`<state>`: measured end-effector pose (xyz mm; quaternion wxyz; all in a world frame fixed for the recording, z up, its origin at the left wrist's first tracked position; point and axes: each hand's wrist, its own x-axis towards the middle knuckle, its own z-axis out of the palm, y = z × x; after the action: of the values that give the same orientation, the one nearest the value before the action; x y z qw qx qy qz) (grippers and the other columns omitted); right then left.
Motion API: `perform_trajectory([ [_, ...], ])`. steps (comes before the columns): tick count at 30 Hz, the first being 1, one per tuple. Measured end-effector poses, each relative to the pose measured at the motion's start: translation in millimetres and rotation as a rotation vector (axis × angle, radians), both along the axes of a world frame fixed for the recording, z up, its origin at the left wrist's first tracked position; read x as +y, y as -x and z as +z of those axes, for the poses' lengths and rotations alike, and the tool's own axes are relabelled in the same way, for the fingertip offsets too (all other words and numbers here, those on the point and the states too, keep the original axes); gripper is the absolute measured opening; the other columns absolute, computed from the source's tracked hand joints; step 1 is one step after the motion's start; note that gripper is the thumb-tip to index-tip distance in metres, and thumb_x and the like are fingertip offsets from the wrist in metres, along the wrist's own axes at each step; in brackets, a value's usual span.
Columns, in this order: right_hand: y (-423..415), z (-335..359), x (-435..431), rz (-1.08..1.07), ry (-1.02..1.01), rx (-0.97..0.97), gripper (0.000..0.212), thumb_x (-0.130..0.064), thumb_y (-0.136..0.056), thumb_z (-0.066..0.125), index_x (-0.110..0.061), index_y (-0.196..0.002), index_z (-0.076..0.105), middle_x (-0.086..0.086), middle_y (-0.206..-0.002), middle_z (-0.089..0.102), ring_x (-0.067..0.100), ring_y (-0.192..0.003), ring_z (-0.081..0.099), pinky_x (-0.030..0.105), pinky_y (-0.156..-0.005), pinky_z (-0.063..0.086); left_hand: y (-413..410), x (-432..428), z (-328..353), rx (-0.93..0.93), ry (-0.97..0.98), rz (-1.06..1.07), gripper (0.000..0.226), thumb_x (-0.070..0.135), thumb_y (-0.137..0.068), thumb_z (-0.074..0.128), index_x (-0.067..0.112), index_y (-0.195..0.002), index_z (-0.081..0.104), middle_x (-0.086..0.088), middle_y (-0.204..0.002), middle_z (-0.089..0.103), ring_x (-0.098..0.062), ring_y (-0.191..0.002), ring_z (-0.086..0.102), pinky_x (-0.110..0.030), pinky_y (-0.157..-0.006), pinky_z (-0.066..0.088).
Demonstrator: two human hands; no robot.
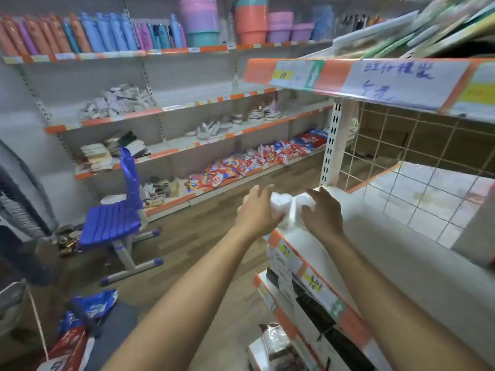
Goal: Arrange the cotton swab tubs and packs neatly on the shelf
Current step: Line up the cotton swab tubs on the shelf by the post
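While shelving is in hand, left hand (257,212) fingers wrap a cotton swab tub (280,204); right hand (325,215) fingers grip a pack (305,200) at the shelf (380,236) end. Next, likely: set both flush.

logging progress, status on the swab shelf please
left hand grips swab tub. right hand grips swab pack, both at shelf corner. nothing seen in the way.

The white shelf (388,250), fronted by an orange price strip (308,277), carries blurred white cotton swab packs (304,200) at its far corner.
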<state>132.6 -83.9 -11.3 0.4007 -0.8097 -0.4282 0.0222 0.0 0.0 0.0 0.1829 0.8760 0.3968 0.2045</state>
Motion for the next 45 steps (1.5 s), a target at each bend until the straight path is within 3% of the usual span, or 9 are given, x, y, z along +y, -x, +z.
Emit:
perform_trajectory([
  [4,-11,-16,8,-0.01,0.167,0.029,0.057,-0.026,-0.091,0.053,-0.025,-0.144,0.032,0.006,-0.156,0.019,0.03,-0.141,0.021,0.041,-0.112,0.023,-19,4,-12,0.076,0.032,-0.005,0.077,0.039,-0.083,0.067,0.031,-0.146,0.025,-0.008,-0.156,0.017,-0.031,-0.14,0.023,-0.05,-0.109,0.032],
  [7,-20,-32,17,0.013,0.188,0.053,0.06,-0.028,-0.09,0.053,-0.022,-0.145,0.028,0.008,-0.155,0.02,0.026,-0.142,0.018,0.039,-0.111,0.022,-29,8,-21,0.102,0.047,0.02,0.076,0.035,-0.084,0.067,0.032,-0.147,0.025,-0.011,-0.157,0.014,-0.032,-0.143,0.015,-0.049,-0.111,0.028],
  [14,-23,-44,21,0.022,0.064,0.136,0.051,-0.012,-0.086,0.051,-0.018,-0.135,0.037,0.008,-0.142,0.035,0.026,-0.123,0.038,0.033,-0.093,0.036,-43,21,-44,-0.045,0.014,0.046,0.049,0.023,-0.08,0.068,0.017,-0.123,0.045,-0.004,-0.117,0.053,-0.026,-0.112,0.045,-0.035,-0.092,0.039],
  [18,-21,-45,25,0.039,-0.021,0.234,0.061,-0.03,-0.07,0.044,-0.019,-0.129,0.04,0.011,-0.129,0.043,0.025,-0.115,0.041,0.028,-0.076,0.032,-46,25,-50,-0.111,0.019,0.034,0.044,0.01,-0.079,0.063,0.013,-0.119,0.044,-0.008,-0.115,0.055,-0.028,-0.106,0.05,-0.035,-0.081,0.041],
  [23,-22,-49,43,-0.012,-0.046,0.259,0.052,-0.012,-0.076,0.059,-0.019,-0.124,0.042,0.014,-0.12,0.052,0.031,-0.11,0.048,0.036,-0.085,0.042,-49,28,-56,-0.155,0.074,0.067,0.044,0.013,-0.081,0.059,0.019,-0.122,0.042,-0.008,-0.113,0.048,-0.03,-0.099,0.053,-0.04,-0.085,0.046],
  [28,-19,-46,63,-0.023,-0.055,0.242,0.054,-0.008,-0.074,0.061,-0.018,-0.124,0.046,0.013,-0.118,0.055,0.032,-0.109,0.051,0.033,-0.086,0.04,-42,45,-54,-0.265,0.116,0.069,0.04,0.018,-0.083,0.063,0.023,-0.119,0.047,-0.004,-0.113,0.05,-0.019,-0.097,0.051,-0.03,-0.081,0.039],
  [35,14,-34,126,0.035,-0.294,0.28,0.058,0.003,-0.074,0.061,-0.022,-0.126,0.053,0.012,-0.122,0.05,0.027,-0.11,0.055,0.042,-0.096,0.047,-9,110,-43,-0.469,0.024,0.062,0.042,0.016,-0.077,0.072,0.019,-0.117,0.057,-0.004,-0.113,0.059,-0.016,-0.102,0.052,-0.018,-0.08,0.034],
  [41,41,-24,215,0.082,-0.252,0.313,0.061,-0.005,-0.079,0.065,-0.026,-0.134,0.046,0.005,-0.126,0.046,0.01,-0.101,0.048,0.016,-0.092,0.036,28,201,-33,-0.538,0.07,0.054,0.053,0.021,-0.081,0.072,0.021,-0.129,0.049,-0.001,-0.126,0.055,-0.013,-0.11,0.051,-0.017,-0.091,0.037],
  [45,59,-28,277,0.11,-0.291,0.519,0.079,-0.01,-0.073,0.076,-0.018,-0.139,0.034,0.002,-0.125,0.052,0.018,-0.115,0.052,0.034,-0.102,0.042,60,262,-36,-0.572,0.266,0.139,0.07,0.029,-0.078,0.076,0.019,-0.137,0.039,0.004,-0.131,0.053,-0.01,-0.119,0.05,-0.026,-0.101,0.04],
])
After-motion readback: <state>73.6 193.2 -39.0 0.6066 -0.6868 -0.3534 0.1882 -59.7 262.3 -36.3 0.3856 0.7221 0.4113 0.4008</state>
